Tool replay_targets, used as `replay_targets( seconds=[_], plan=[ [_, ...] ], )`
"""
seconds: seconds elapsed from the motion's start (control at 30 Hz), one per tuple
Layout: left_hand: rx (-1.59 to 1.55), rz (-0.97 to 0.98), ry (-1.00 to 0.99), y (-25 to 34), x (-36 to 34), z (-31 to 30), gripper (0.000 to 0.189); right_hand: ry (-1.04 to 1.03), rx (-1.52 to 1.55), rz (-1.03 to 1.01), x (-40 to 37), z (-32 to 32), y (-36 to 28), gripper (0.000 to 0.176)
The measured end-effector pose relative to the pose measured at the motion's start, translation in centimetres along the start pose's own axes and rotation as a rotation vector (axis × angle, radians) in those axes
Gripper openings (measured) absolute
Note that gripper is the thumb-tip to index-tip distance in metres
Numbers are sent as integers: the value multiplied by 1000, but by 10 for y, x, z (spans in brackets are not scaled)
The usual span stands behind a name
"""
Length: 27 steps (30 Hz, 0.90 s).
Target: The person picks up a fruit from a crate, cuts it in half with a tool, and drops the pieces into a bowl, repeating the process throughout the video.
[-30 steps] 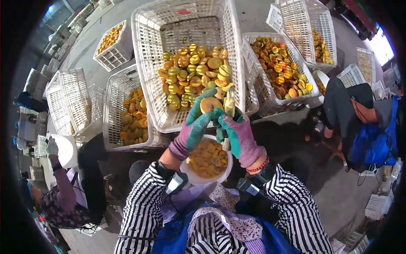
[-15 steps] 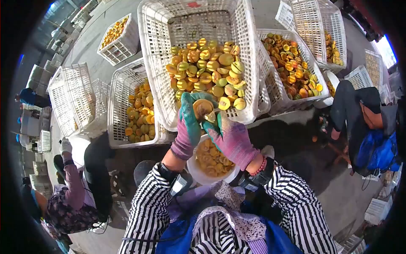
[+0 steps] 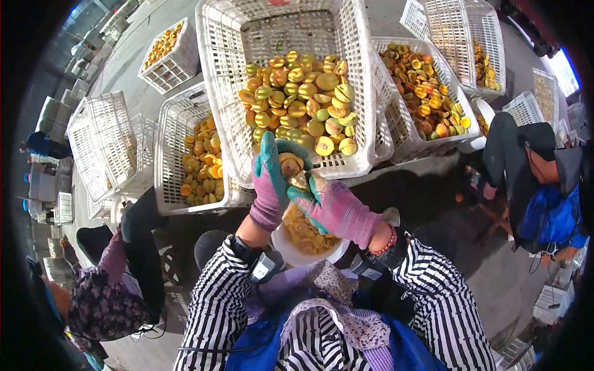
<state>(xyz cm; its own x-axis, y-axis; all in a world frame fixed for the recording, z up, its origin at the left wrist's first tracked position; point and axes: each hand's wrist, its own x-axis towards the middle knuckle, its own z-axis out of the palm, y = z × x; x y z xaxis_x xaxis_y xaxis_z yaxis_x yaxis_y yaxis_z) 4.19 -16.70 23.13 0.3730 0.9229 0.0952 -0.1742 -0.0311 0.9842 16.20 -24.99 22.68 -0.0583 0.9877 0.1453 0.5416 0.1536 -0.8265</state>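
Note:
Just above the near rim of a big white crate (image 3: 366, 93), my left hand (image 3: 270, 185) in a green and pink glove is closed around a halved peach (image 3: 291, 164), its brownish cut face showing. My right hand (image 3: 337, 207), gloved alike, is closed with its fingertips right at the lower edge of that half; I cannot tell what it grips there. Many yellow-orange peach halves (image 3: 297, 105) lie heaped in the crate. Below my hands stands a white bucket (image 3: 337, 255) holding yellow peach pieces (image 3: 304, 235).
Crates of fruit flank the big one, on the left (image 3: 162, 161) and right (image 3: 411, 145). Stacked crates (image 3: 102, 142) stand farther left. A person (image 3: 108, 297) sits at the left and another (image 3: 544, 198) at the right. A smaller fruit crate (image 3: 176, 65) stands at the back left.
Both hands have shifted slightly left, and the peach half is turned and more enclosed by my fingers. The person at the left has lowered a gloved hand.

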Motion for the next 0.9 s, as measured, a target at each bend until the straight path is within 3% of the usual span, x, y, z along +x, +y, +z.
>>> replay_targets(
  seconds=[0.07,0.13,0.17,0.23,0.27,0.3,0.33,0.37,0.4,0.47,0.5,0.53,0.57,0.63,0.67,0.7,0.73,0.77,0.8,0.87,0.9],
  plan=[
    [-62,-63,18,-5,4,-1,58,-74,135,58,1,-7,-3,41],
    [788,680,81,-16,7,-7,60,-147,271,113,0,-18,-15,44],
    [789,679,80,-12,4,-8,60,-211,367,160,-1,-25,-22,44],
    [255,241,-128,22,-4,0,59,-280,463,206,-5,-26,-20,45],
    [256,238,-126,16,-4,-4,59,-258,417,146,-6,-23,-15,45],
    [440,454,-170,10,-4,-6,29,-236,369,88,-9,-20,-11,45],
    [623,672,-215,7,-4,-7,60,-235,370,91,-10,-17,-9,45],
    [439,484,-190,3,-8,-6,62,-198,171,58,-12,-12,-7,43],
    [438,483,-189,6,-9,-4,62,-162,-28,23,-14,-9,-6,42],
    [100,-66,-53,14,-10,-2,52,-194,-88,0,-15,-11,-7,39],
    [99,-62,-54,21,-14,1,52,-194,172,17,-16,-16,-15,39],
    [176,42,-79,31,-18,6,36,-193,432,35,-17,-19,-20,38],
    [254,143,-100,36,-21,8,60,-196,430,33,-19,-20,-18,38],
    [170,25,-120,29,-22,2,60,-332,611,87,-21,-21,-16,39],
    [88,-91,-146,24,-22,1,60,-332,611,87,-20,-19,-13,39],
    [207,146,-161,21,-21,3,61,-338,412,100,-19,-15,-7,39],
    [205,141,-165,21,-23,4,61,-341,215,115,-21,-11,-2,40],
    [124,-12,-134,24,-25,4,61,-334,216,117,-22,-8,2,40],
    [46,-163,-106,26,-28,3,62,-327,340,51,-25,-1,6,40],
    [39,-191,-97,27,-34,3,62,-326,470,-9,-35,10,15,40],
    [75,-99,-166,27,-35,0,61,-419,929,189,-35,11,12,40]
  ],
)
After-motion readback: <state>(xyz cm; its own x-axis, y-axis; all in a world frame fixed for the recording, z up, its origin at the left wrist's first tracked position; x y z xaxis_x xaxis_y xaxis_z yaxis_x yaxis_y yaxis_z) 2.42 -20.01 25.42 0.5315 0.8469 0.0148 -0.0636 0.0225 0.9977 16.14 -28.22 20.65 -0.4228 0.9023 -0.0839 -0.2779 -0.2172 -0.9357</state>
